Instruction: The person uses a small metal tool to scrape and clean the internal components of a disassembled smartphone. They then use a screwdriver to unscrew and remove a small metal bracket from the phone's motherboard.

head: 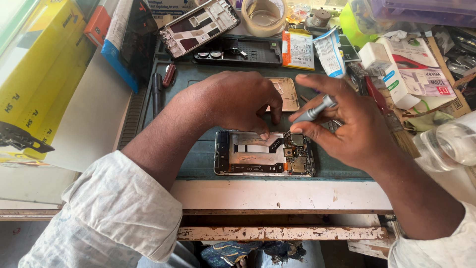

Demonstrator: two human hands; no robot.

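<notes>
Cluttered with boxes and spare parts, the counter [277, 194] carries a dark green work mat [198, 159] at mid-frame, where an opened phone with bare silver frame and exposed circuit board [264, 154] lies flat. Left hand [233, 99] presses fingertips [264, 134] on the phone's upper edge, hiding part of a gold back plate [287, 92] behind it. Right hand [347, 124] has its fingers closed around a grey metal screwdriver [313, 112], whose tip is hard to make out; a clear bottle [448, 144] is cut off at right.

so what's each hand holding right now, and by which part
The right hand grips a grey screwdriver by its handle, tip down at the opened phone. The left hand holds nothing; a fingertip presses on the phone.
</notes>
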